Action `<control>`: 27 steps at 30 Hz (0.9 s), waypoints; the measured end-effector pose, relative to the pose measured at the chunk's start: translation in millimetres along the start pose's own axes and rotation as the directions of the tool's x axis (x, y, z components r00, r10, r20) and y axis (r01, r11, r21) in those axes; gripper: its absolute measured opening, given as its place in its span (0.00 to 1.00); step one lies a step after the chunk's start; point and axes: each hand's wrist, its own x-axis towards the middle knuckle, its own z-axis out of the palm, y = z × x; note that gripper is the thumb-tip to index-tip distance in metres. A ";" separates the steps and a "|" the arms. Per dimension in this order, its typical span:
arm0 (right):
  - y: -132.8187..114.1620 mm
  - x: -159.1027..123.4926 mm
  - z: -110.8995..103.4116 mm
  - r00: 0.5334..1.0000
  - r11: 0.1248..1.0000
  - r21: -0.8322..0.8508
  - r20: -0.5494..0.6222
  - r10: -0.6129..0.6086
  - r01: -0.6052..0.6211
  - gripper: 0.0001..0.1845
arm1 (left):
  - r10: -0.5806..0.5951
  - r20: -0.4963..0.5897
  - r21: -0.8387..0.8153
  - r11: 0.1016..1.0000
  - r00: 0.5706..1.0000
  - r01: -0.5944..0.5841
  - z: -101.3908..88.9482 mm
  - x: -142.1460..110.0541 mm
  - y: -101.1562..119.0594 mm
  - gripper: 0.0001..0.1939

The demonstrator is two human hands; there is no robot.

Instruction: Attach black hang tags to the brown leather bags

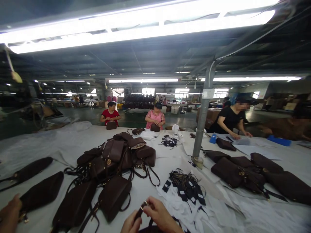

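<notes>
At the bottom middle, my left hand (129, 224) and my right hand (160, 214) are both pinched on a dark brown strap (140, 211) with a small metal clasp at its tip. The strap leads down to a dark bag (152, 229) that is mostly cut off by the frame's lower edge. Just beyond my hands lie several dark brown handbags (114, 194) and a heap of black tags (187, 187) on white paper.
A pile of brown handbags (121, 153) sits mid-table on the white-covered table (73, 139). More bags (243, 173) lie to the right of a grey metal pole (202, 126). Three people work at the far side. Another person's hand (9, 213) rests at the bottom left.
</notes>
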 end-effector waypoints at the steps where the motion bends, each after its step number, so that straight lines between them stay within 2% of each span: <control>1: 0.4 -4.0 -5.6 0.998 1.000 -0.025 0.058 0.006 -0.005 0.13 | -0.052 -0.074 -0.112 0.993 0.996 0.043 -3.7 1.4 -3.6 0.22; 3: 2.0 -19.0 -21.7 0.987 0.988 -0.155 0.157 0.017 0.008 0.25 | -0.146 -0.206 -0.336 0.939 0.968 0.071 -14.9 -1.2 -3.8 0.27; 4: 3.9 -28.7 -31.8 0.984 0.968 -0.246 0.176 -0.003 0.047 0.24 | -0.155 -0.260 -0.418 0.908 0.953 0.033 -22.1 -4.7 -1.0 0.29; 6: 10.7 -46.5 -53.9 0.971 0.929 -0.350 0.237 -0.038 0.122 0.11 | -0.151 -0.311 -0.489 0.872 0.938 -0.022 -37.5 -12.2 6.7 0.31; 8: 20.5 -57.1 -72.7 0.937 0.919 -0.347 0.343 -0.062 0.188 0.10 | -0.142 -0.249 -0.498 0.867 0.958 -0.001 -49.3 -16.1 12.0 0.30; 11: 30.6 -60.4 -82.0 0.924 0.856 -0.442 0.368 -0.101 0.269 0.13 | -0.193 -0.204 -0.504 0.861 0.960 0.066 -49.8 -15.1 14.4 0.25; 14: 23.7 -55.4 -66.9 0.912 0.721 -0.576 0.357 -0.203 0.386 0.15 | -0.177 -0.110 -0.479 0.872 0.978 0.103 -30.5 -13.1 20.9 0.20; 17: 5.6 -38.7 -41.9 0.903 0.591 -0.685 0.289 -0.317 0.426 0.17 | -0.061 0.049 -0.408 0.910 0.997 0.076 -8.3 -13.7 33.0 0.18; 19: -5.5 -22.8 -27.7 0.902 0.523 -0.752 0.225 -0.369 0.402 0.17 | -0.005 0.146 -0.384 0.921 0.989 0.062 1.6 -14.9 39.3 0.20; 22: -15.4 -1.3 -13.3 0.913 0.463 -0.828 0.134 -0.385 0.316 0.16 | 0.007 0.232 -0.406 0.909 0.973 0.091 8.2 -16.9 41.8 0.25; 24: -17.6 7.9 -7.4 0.923 0.441 -0.857 0.097 -0.372 0.268 0.16 | -0.009 0.259 -0.425 0.897 0.966 0.122 8.5 -18.6 39.3 0.26; 27: -16.9 15.0 -3.4 0.926 0.421 -0.869 0.099 -0.363 0.258 0.16 | -0.074 0.273 -0.387 0.904 0.959 0.180 6.1 -22.5 34.2 0.26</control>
